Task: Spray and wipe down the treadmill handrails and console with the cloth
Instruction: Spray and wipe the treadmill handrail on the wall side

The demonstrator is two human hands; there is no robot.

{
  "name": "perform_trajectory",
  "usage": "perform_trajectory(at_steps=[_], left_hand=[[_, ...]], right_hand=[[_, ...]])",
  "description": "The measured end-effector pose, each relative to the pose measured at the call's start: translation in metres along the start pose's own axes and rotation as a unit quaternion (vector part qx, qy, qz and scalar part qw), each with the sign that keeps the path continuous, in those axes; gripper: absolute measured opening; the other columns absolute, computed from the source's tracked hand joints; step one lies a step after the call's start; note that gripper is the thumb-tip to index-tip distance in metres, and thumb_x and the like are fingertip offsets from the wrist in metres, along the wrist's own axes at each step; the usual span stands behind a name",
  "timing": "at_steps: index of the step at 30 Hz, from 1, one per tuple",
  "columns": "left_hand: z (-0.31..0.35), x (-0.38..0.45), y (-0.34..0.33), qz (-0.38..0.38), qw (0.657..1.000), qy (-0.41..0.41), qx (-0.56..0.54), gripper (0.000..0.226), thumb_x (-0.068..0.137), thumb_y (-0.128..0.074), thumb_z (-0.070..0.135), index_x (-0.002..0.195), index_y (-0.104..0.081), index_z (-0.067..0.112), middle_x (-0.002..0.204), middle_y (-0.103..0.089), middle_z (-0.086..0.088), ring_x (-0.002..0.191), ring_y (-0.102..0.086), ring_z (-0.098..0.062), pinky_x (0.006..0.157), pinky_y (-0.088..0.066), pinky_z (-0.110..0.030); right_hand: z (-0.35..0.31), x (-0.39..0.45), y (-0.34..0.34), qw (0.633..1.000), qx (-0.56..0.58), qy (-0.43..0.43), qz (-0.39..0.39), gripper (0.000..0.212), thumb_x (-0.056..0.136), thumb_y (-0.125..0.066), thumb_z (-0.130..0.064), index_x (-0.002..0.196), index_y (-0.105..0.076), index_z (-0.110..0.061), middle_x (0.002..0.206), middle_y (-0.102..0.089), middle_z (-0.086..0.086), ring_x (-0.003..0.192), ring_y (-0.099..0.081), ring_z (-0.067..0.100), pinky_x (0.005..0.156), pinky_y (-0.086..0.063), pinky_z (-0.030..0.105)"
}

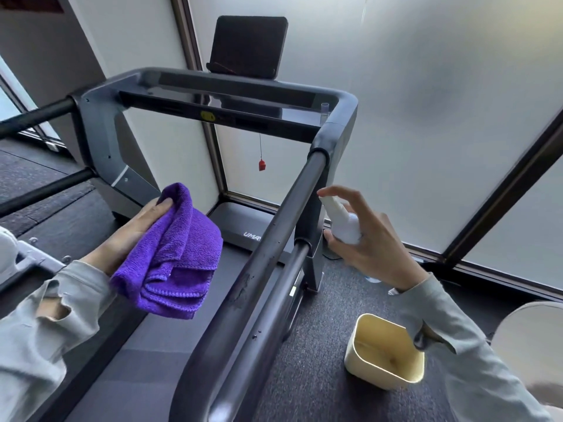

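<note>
1. Right hand [370, 239] is wrapped around a small white spray bottle [342, 222], forefinger on the pump top, nozzle aimed at the right handrail [275, 236] just beside it.
2. Left hand [134, 229] holds the folded purple microfibre cloth [173, 257] draped over its fingers, thumb pinning the top fold, above the belt and left of the rail.
3. Handling guess: bottle light, rigid, likely slick when wet, so hold it mid-body. Cloth soft and floppy; bunch it so no corner trails.
4. Rail looks smudged low down.
5. Room: open along the rail up to the console [219, 102]. Red safety-key cord [262, 164] hangs below it. Yellow bin [384, 351] on the floor, right of the rail, near the right forearm.
</note>
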State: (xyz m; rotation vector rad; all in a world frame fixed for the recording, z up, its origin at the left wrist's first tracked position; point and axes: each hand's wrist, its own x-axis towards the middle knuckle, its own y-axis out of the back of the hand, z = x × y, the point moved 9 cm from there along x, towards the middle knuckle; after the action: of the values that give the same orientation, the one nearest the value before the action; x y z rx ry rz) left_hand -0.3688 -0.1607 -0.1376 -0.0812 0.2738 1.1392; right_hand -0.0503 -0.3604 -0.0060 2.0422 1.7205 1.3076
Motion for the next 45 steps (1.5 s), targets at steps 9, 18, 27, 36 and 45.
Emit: perform_trajectory(at_steps=[9,18,27,36,45], left_hand=[[0.021,-0.027,-0.022,0.011,0.998,-0.031,0.046,0.052,0.083,-0.057,0.062,0.129,-0.051,0.039,0.134,-0.055,0.004,0.124,-0.052,-0.017,0.108,-0.037,-0.045],[0.04,-0.058,-0.038,0.005,0.998,-0.045,0.04,0.046,0.091,-0.049,0.052,0.131,-0.049,0.031,0.134,-0.055,0.001,0.121,-0.054,-0.017,0.102,-0.041,-0.038],[0.058,-0.094,-0.063,0.028,0.999,-0.026,-0.007,0.033,0.096,-0.044,0.032,0.126,-0.05,0.02,0.099,-0.062,0.003,0.069,-0.067,0.003,0.055,-0.051,-0.011],[0.064,-0.149,-0.069,0.093,0.994,-0.064,0.003,0.027,0.092,-0.049,0.033,0.118,-0.056,0.032,0.105,-0.064,0.011,0.095,-0.061,-0.005,0.071,-0.049,-0.012],[0.058,-0.183,-0.173,0.182,0.82,-0.043,0.541,0.067,0.087,-0.041,0.064,0.146,-0.02,0.039,0.135,-0.045,-0.009,0.12,-0.048,-0.033,0.1,-0.038,-0.043]], right_hand=[[-0.006,-0.008,-0.003,0.999,-0.036,0.021,0.002,0.071,0.08,-0.069,-0.005,0.124,-0.036,-0.049,0.076,-0.063,0.006,0.055,-0.054,0.018,0.05,-0.045,0.021],[-0.005,-0.017,0.005,0.998,-0.066,0.012,0.016,0.076,0.08,-0.072,-0.004,0.13,-0.033,-0.047,0.075,-0.061,0.009,0.054,-0.054,0.021,0.049,-0.046,0.026],[-0.02,-0.044,-0.009,0.998,-0.055,0.032,-0.022,0.07,0.08,-0.071,-0.006,0.124,-0.037,-0.049,0.079,-0.063,0.004,0.057,-0.049,0.014,0.055,-0.041,0.013],[-0.037,-0.052,0.002,0.996,-0.013,0.086,-0.016,0.078,0.079,-0.071,-0.004,0.128,-0.035,-0.052,0.09,-0.066,0.007,0.06,-0.057,0.023,0.054,-0.047,0.024],[-0.019,-0.055,0.003,0.996,0.028,0.069,-0.045,0.075,0.077,-0.068,-0.001,0.129,-0.036,-0.043,0.085,-0.056,-0.014,0.061,-0.052,0.024,0.057,-0.046,0.025]])
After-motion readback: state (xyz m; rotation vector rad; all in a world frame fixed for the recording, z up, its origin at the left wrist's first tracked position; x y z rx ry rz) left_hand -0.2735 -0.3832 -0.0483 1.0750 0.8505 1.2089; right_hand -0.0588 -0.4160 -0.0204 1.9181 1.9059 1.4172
